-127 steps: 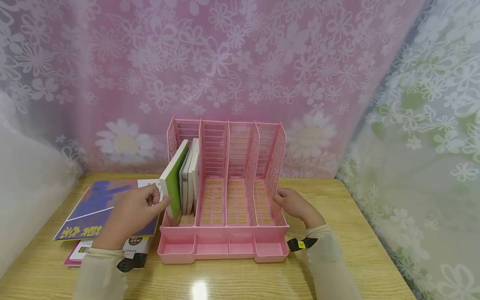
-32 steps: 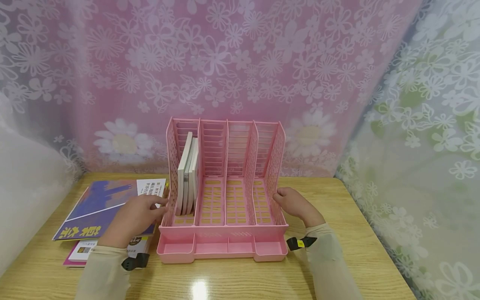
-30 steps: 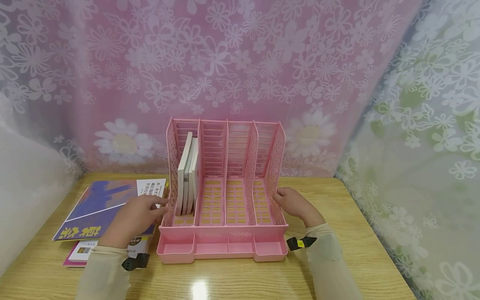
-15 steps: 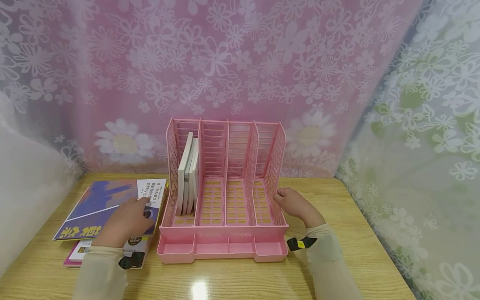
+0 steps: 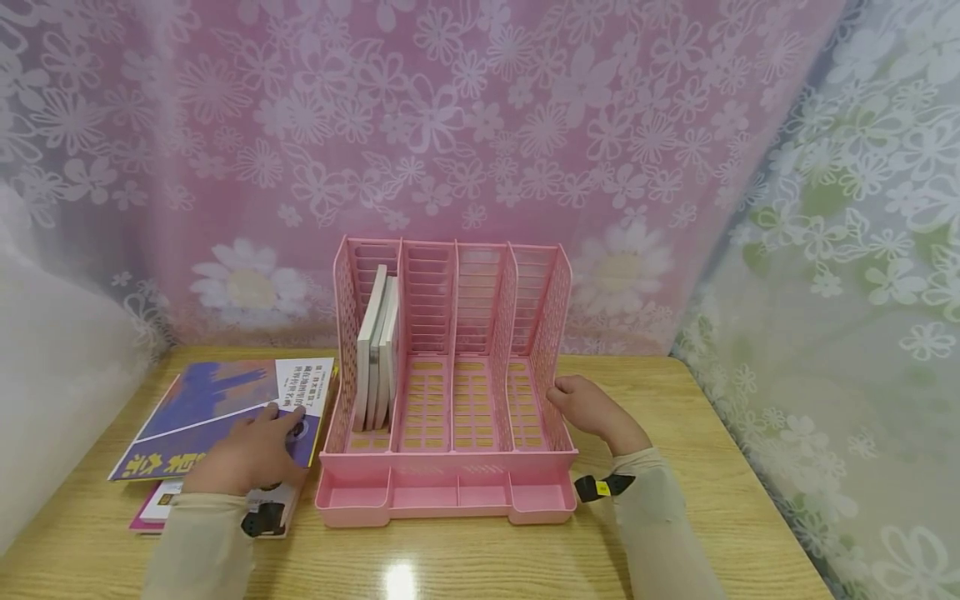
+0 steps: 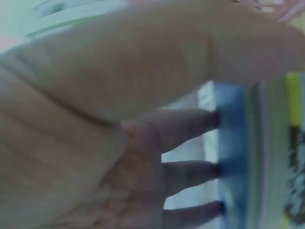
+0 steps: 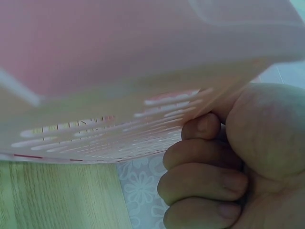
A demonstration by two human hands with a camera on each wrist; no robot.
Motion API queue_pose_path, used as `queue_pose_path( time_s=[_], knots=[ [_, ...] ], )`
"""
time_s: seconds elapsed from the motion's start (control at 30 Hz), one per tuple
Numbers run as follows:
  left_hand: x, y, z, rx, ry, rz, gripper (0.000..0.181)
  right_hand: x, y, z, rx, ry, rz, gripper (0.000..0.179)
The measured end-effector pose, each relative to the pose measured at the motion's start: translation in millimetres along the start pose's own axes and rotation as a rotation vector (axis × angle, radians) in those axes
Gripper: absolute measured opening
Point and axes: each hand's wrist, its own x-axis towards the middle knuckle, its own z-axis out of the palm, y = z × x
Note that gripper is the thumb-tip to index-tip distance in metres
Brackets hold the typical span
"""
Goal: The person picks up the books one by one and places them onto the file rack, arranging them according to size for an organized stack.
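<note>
My left hand [image 5: 243,454] lies over the right part of the topmost purple-blue book [image 5: 202,387] of the pile, fingers spread and fingertips on its cover. In the left wrist view the fingers [image 6: 188,169] reach the blue cover [image 6: 232,143], and the thumb extends past the near edge. My right hand [image 5: 592,408] grips the right side wall of the pink desktop book rack [image 5: 450,458], its fingers [image 7: 200,181] curled in the right wrist view. Several pale-edged books [image 5: 377,350] stand in the rack's leftmost compartment, leaning slightly right.
Under the purple-blue book, more books [image 5: 153,507], one with a magenta edge, jut toward the front. Small front trays [image 5: 352,497] line the rack. The wooden table [image 5: 675,417] backs onto a pink floral curtain [image 5: 450,125].
A green-faced book that my left hand held at the leftmost compartment now stands inside it. The left hand has let go and moved left onto the book pile. The right hand has stayed put.
</note>
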Motion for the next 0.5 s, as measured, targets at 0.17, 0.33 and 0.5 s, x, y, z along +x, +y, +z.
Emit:
queue_pose_path(
  time_s=[0.17,0.33,0.5],
  knots=[
    [4.7,-2.5,2.6,0.001,0.007,-0.003,0.119,0.4,0.5,-0.3,-0.008,0.001,-0.010,0.033],
    [4.4,-3.2,1.6,-0.006,0.009,-0.007,0.118,0.9,0.7,-0.5,-0.004,-0.005,-0.015,0.033],
    [1.8,2.0,-1.1,-0.044,0.026,-0.008,0.108,0.1,0.7,-0.3,0.017,-0.008,-0.008,0.033]
  ],
)
